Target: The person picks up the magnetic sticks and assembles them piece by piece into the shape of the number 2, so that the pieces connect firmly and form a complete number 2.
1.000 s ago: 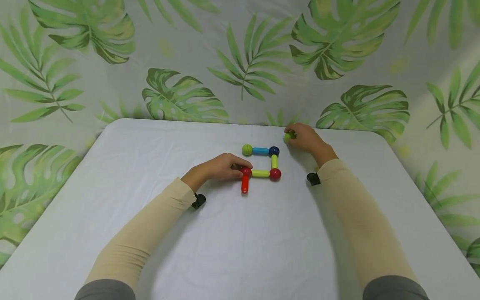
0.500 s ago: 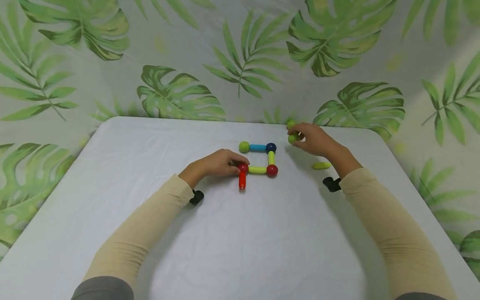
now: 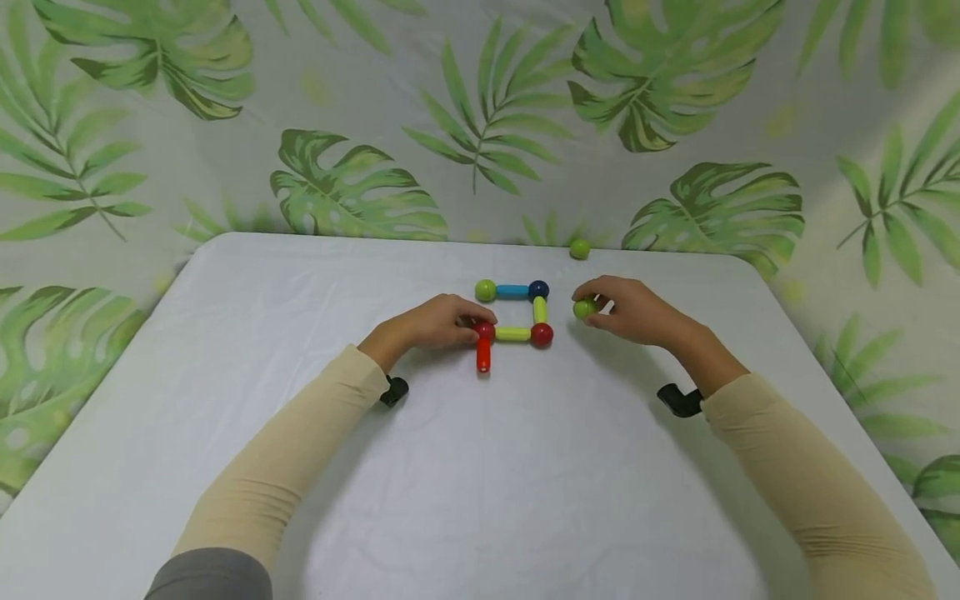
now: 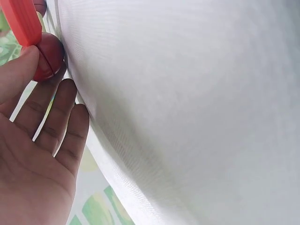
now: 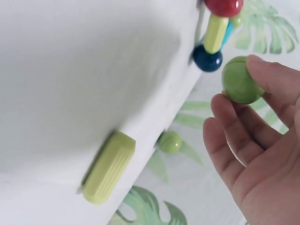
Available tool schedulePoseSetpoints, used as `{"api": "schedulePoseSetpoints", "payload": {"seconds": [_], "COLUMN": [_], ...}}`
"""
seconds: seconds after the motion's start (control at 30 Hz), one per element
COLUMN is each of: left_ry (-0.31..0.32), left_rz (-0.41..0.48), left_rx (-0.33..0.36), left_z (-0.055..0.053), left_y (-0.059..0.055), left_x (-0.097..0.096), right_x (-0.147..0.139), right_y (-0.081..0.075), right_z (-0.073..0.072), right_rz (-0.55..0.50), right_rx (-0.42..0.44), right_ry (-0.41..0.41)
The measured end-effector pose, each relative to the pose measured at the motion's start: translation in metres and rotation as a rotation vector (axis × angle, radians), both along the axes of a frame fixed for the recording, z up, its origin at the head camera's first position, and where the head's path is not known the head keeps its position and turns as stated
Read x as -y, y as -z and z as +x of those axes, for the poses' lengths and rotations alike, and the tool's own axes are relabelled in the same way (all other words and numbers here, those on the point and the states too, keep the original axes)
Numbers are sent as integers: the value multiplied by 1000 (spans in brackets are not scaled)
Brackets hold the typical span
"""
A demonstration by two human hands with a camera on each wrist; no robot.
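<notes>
Magnetic balls and sticks form a shape on the table. My left hand [image 3: 438,323] pinches its red ball [image 3: 486,332], from which a red stick [image 3: 483,356] points toward me. A yellow-green stick [image 3: 513,334] links that to a second red ball [image 3: 542,335]. Another yellow-green stick [image 3: 540,311] runs back to a dark blue ball [image 3: 538,290], then a blue stick [image 3: 512,292] leads to a green ball [image 3: 485,290]. Just right of the shape, my right hand [image 3: 637,310] holds a separate green ball [image 5: 241,80] between thumb and fingers, apart from the other pieces.
A loose green ball [image 3: 579,248] lies at the table's back edge. In the right wrist view a loose yellow-green stick [image 5: 108,168] lies on the white table [image 3: 450,483]; the right arm hides it in the head view. Leaf-patterned cloth [image 3: 360,75] hangs behind.
My right hand has picked a green ball from the back edge and brought it nearer to me, leaving another ball there. My left hand keeps its hold on the red ball.
</notes>
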State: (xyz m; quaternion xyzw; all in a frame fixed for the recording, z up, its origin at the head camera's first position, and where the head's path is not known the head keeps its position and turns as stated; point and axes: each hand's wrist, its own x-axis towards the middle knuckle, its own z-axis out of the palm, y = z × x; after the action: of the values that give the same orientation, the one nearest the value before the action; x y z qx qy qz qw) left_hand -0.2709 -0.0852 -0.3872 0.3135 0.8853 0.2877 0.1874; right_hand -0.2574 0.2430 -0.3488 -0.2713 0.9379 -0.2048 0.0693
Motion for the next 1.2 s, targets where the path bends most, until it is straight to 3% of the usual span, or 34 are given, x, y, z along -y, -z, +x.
{"api": "schedulePoseSetpoints", "payload": {"seconds": [0.23, 0.47, 0.63, 0.97, 1.2], "left_ry": [-30, -19, 1, -9, -19], "left_rz": [25, 52, 48, 54, 45], "left_rx": [25, 54, 38, 46, 56], "left_z": [-3, -5, -8, -10, -10], "left_y": [2, 2, 1, 2, 2], "left_x": [1, 1, 1, 2, 2], "right_x": [-7, -18, -17, 17, 49], "right_y": [7, 10, 11, 20, 28], "right_z": [21, 28, 35, 61, 76], "right_rz": [-29, -67, -86, -97, -172], "right_rx": [-14, -21, -14, 101, 210], "right_ry": [-46, -27, -41, -110, -126]}}
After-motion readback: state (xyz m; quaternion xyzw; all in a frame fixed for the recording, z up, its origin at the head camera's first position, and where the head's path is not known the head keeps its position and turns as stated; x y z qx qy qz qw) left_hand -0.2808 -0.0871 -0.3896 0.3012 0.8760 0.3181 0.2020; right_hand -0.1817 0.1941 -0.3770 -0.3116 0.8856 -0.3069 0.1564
